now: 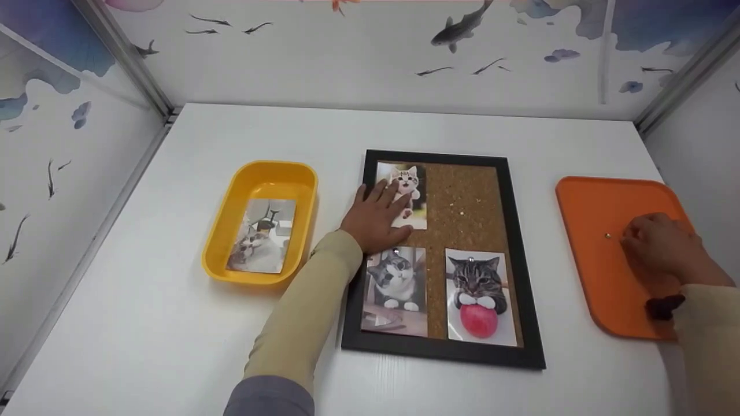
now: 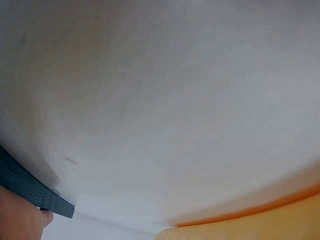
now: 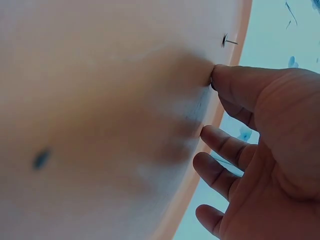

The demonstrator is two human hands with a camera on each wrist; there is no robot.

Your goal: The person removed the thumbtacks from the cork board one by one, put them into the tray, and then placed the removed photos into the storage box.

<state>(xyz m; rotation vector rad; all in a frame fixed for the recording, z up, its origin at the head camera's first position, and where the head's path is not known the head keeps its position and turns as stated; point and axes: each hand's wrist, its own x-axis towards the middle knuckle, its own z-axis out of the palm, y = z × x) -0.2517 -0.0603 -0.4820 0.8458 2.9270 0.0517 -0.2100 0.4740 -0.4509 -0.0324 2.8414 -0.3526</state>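
My left hand (image 1: 376, 219) lies with spread fingers on a kitten photo (image 1: 417, 202) at the upper left of a black-framed cork board (image 1: 471, 202). Below it, a photo of a grey-and-white cat (image 1: 399, 294) and one of a tabby with a pink ball (image 1: 480, 323) each carry a thumbtack at the top. Over the orange tray (image 1: 595, 277), my right hand (image 1: 662, 245) has thumb and index finger together at the surface; a small dark bit at the thumb tip (image 3: 217, 75) looks like a thumbtack. Another thumbtack (image 3: 227, 41) lies beside it, point up.
Left of the board stands a yellow tray (image 1: 260, 164) with a further cat photo (image 1: 263, 237) inside. The white table (image 1: 173, 323) is enclosed by printed panels at the back and sides. A dark blurred spot (image 3: 41, 158) shows on the orange tray's surface.
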